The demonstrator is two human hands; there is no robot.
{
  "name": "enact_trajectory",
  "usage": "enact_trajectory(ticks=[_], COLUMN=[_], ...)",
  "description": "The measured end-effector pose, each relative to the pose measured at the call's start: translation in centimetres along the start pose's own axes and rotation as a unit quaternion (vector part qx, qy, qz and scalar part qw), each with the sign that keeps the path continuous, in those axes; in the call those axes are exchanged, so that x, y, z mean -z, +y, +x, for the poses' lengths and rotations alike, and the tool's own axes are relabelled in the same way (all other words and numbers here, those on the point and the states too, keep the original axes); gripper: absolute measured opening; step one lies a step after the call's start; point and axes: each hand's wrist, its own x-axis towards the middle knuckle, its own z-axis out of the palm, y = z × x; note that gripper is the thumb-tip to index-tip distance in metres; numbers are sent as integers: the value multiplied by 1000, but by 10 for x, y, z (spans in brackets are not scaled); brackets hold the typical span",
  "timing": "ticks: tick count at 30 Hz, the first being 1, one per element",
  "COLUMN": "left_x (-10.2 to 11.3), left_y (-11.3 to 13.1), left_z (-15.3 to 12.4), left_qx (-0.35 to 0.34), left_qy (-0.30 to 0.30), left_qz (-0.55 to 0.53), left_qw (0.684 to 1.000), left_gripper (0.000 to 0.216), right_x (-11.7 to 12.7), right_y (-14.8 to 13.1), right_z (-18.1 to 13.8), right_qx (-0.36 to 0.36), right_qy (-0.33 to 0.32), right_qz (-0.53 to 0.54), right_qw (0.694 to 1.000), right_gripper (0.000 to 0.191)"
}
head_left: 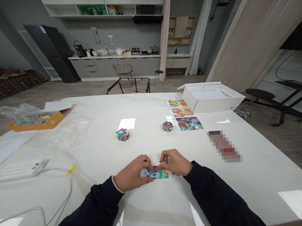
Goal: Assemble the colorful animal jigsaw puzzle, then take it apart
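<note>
A short strip of joined colourful puzzle pieces (pixel 158 174) lies on the white table (pixel 157 209) right in front of me. My left hand (pixel 133 172) is curled with its fingertips pressed on the strip's left end. My right hand (pixel 175 163) is curled too, pinching at the strip's top edge and right end. Two small heaps of loose puzzle pieces sit farther out: one heap (pixel 123 134) at centre left, another heap (pixel 167 126) at centre right.
A printed picture sheet (pixel 185 119) and an open white box (pixel 212 97) lie at the far right. An orange box lid with a plastic bag (pixel 35 119) sits far left, a white power strip (pixel 20 169) with cable near left. A blurred-out object (pixel 224 145) lies right.
</note>
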Motion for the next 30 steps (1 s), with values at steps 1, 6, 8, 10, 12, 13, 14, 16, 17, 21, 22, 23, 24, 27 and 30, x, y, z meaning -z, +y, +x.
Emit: enact_trajectory(ticks=[1,6,8,10,12,13,14,16,17,21,22,23,24,27,30], left_x=[0,-1,-2,-2,2,6,11,25,33,63,67,70,71,69,67], left_y=[0,-2,-2,-2,-6,-10,-15,-33,-44,-91,-100,-107,-112,-118,-118], left_z=[0,0,0,0,0,1,1,1,1,1,0,0,0,1,2], left_qx=[1,-2,-3,-8,-21,-26,-27,-15,-4,86,104,115,118,104,95], left_qy=[-1,-2,-8,-15,-13,5,42,175,261,462,471,472,467,452,451], left_qz=[1,6,8,7,4,9,23,79,117,214,223,227,227,221,214], left_qw=[1000,1000,1000,1000,1000,1000,998,981,958,856,847,844,846,858,861], left_gripper=[25,29,32,38,40,37,32,19,15,28,31,31,28,20,16], right_x=[0,3,3,2,2,2,3,5,7,13,14,14,14,13,13], right_y=[1,4,4,3,2,1,1,2,3,12,14,16,18,20,20], right_z=[1,2,1,0,-1,-1,0,3,4,12,14,15,16,17,16], right_qx=[-6,-3,1,1,-2,0,6,36,57,114,117,117,115,109,106], right_qy=[-6,-26,-33,-36,-37,-32,-15,54,100,213,217,218,216,211,204], right_qz=[14,52,37,25,29,36,44,57,57,30,23,18,14,12,11], right_qw=[1000,998,999,999,999,999,999,996,992,970,969,969,969,971,973], right_gripper=[37,32,28,26,29,31,33,35,36,39,39,39,38,37,36])
